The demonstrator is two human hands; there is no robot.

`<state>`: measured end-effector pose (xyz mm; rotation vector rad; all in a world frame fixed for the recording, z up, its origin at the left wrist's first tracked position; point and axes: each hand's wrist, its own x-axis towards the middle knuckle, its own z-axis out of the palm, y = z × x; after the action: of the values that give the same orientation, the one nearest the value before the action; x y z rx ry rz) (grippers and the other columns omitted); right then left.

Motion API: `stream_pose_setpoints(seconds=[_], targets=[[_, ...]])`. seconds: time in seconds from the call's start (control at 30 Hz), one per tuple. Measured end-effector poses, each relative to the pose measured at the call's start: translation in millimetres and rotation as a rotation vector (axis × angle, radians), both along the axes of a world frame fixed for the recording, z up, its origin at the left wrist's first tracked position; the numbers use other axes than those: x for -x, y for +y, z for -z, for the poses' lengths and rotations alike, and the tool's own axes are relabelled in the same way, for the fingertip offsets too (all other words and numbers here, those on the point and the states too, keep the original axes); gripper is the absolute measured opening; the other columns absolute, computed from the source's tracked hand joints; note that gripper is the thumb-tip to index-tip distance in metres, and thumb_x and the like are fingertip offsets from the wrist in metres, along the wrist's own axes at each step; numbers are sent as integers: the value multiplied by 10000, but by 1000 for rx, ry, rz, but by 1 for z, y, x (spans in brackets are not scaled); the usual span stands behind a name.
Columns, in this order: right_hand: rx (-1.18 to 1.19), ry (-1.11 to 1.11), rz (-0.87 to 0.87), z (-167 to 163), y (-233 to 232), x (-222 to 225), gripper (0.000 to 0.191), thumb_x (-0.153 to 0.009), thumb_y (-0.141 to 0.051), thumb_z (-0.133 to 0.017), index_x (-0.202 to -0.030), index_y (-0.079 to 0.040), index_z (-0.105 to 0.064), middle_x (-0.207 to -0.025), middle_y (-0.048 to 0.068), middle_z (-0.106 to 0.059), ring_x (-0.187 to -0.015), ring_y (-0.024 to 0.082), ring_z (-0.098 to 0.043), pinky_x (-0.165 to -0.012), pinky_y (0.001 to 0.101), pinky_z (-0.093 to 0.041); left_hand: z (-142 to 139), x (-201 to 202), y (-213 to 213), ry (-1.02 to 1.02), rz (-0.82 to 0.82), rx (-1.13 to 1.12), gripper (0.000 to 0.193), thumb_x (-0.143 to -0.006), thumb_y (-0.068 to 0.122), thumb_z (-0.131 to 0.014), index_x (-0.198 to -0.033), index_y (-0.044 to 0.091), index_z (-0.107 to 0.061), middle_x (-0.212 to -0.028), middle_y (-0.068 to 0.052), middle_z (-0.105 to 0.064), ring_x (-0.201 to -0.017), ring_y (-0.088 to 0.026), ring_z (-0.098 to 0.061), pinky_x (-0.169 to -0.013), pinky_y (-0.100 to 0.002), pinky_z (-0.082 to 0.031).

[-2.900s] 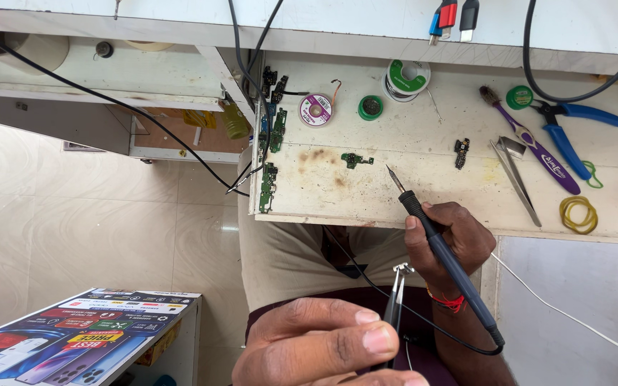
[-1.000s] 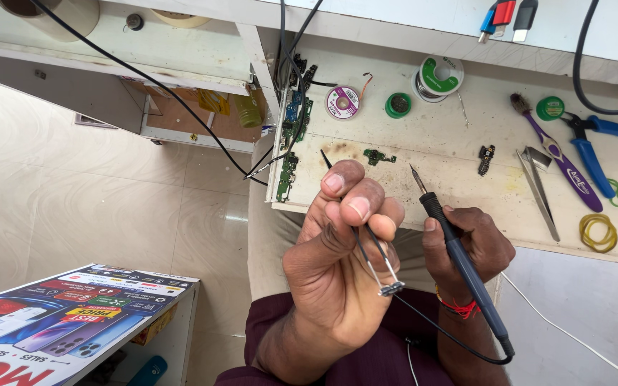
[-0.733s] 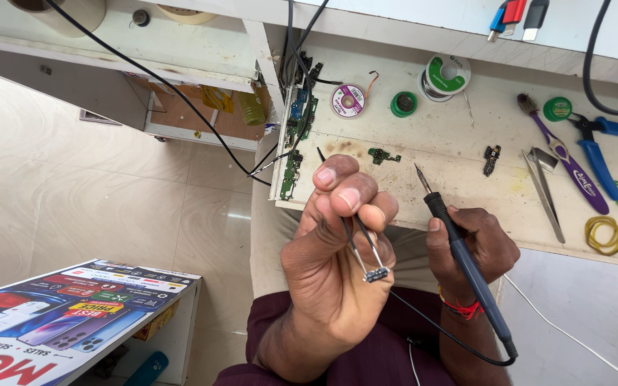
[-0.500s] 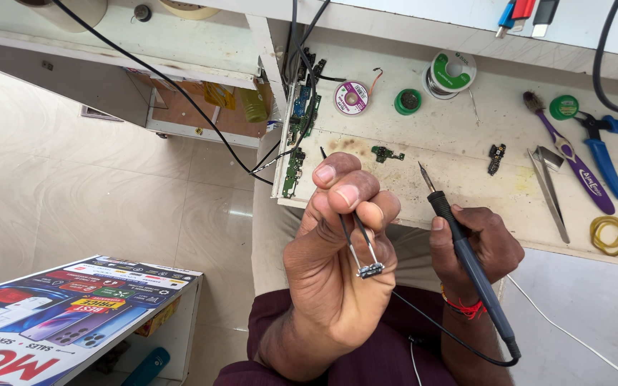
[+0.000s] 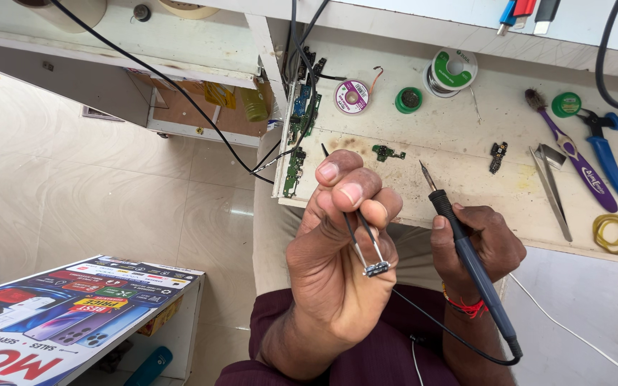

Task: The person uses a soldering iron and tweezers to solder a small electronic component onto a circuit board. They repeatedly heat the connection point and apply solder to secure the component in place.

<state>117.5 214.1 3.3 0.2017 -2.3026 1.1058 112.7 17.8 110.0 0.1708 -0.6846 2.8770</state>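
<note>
Got my left hand [image 5: 337, 264] pinching tweezers [image 5: 361, 234] on a tiny connector [image 5: 377, 269], right hand [image 5: 477, 239] gripping the soldering iron [image 5: 466, 250], so next it's steadying both at the bench [image 5: 466, 154].

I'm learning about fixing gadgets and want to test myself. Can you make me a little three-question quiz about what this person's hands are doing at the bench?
1. True or false: the left hand holds tweezers pinching a small metal part.
2. Which tool is in the right hand? A) blue pliers B) soldering iron C) brush
3. Fill the gap: the tip of the soldering iron points toward the ____ and touches nothing.

Key
1. True.
2. B. The blue pliers and the brush lie on the bench.
3. Bench.
</note>
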Motion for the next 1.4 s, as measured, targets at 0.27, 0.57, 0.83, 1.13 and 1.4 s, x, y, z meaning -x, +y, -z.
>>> stream_pose_setpoints(seconds=[0.27,0.57,0.83,1.13,1.4], targets=[[16,-23,11,-4,-2,0,224,-925,-110,-808,-1011,31,-656,-788,100,-676,-527,69,-532,-503,203,-370,-1,1,1,7,-8,-11,98,-1133,-20,-557,-1170,66,-530,-1161,-87,-670,-1192,-216,-680,-1001,-258,-631],[26,-19,-2,0,0,0,223,-938,-114,-805,-1015,27,-650,-801,100,-685,-534,62,-541,-504,194,-372,-1,1,2,17,-18,-4,96,-1145,-30,-540,-1170,60,-521,-1161,-97,-666,-1193,-226,-684,-1015,-267,-628],[1,-13,32,-7,-5,2,237,-913,-152,-805,-990,20,-662,-689,54,-614,-507,66,-503,-505,211,-373,8,12,9,1,-174,332,105,-1121,-11,-586,-1163,62,-525,-1086,-100,-663,-1114,-218,-688,-982,-299,-623],[137,51,14,12,9,5,201,-892,-63,-776,-966,22,-609,-714,85,-611,-496,65,-446,-489,219,-314,65,73,-8,518,-456,2037,305,-869,-236,-513,-1039,5,-591,-975,-75,-706,-942,-172,-764,-833,-277,-652],[103,98,-204,15,18,15,193,-844,-35,-721,-959,33,-581,-724,125,-621,-603,162,-587,-509,257,-442,91,89,-19,640,-354,2059,417,-757,-262,-413,-1049,-11,-572,-973,-80,-682,-945,-180,-739,-814,-289,-627]])
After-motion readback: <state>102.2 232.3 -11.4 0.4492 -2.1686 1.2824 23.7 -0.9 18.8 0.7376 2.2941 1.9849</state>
